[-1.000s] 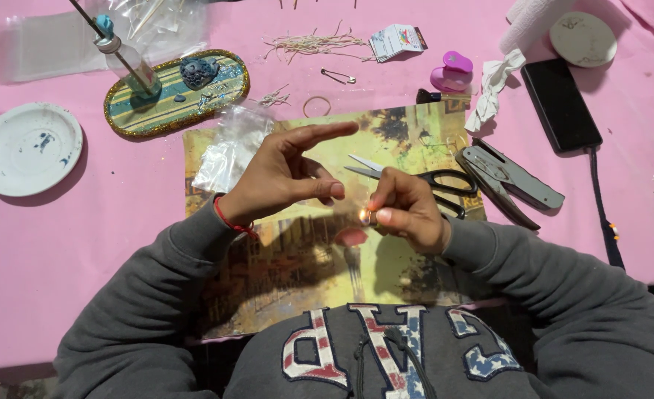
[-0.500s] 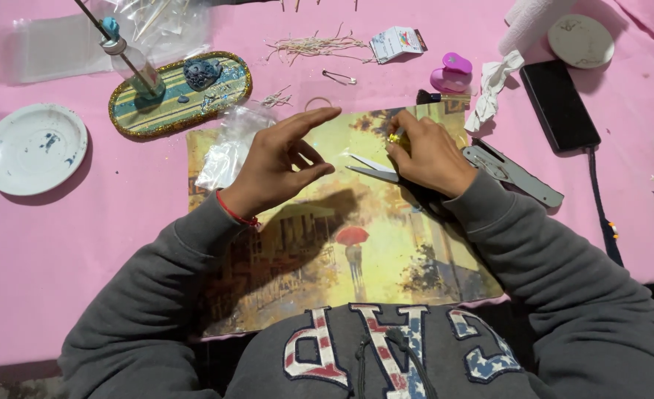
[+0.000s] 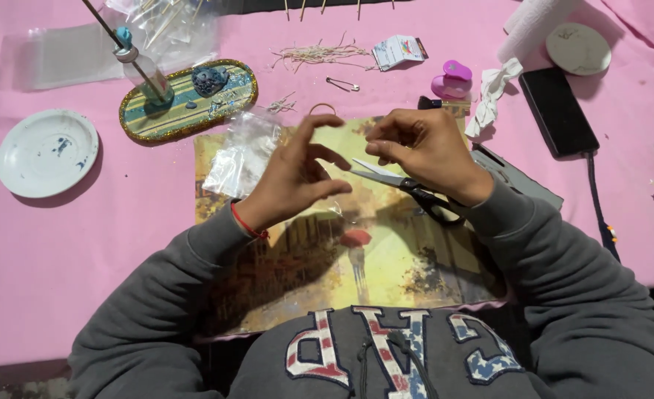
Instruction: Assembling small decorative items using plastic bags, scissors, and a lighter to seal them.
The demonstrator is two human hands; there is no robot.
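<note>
Scissors (image 3: pixel 408 186) under right hand (image 3: pixel 424 146), printed mat (image 3: pixel 386 266) (pink tablecloth (image 3: pixel 120 244) beneath)

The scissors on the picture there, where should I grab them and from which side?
Probably by the black handle loops: the scissors lie flat on the printed picture with the bare blades pointing left toward the left hand. The handles sit lower right, partly under the right hand and its wrist, so come from the right, from above.
</note>
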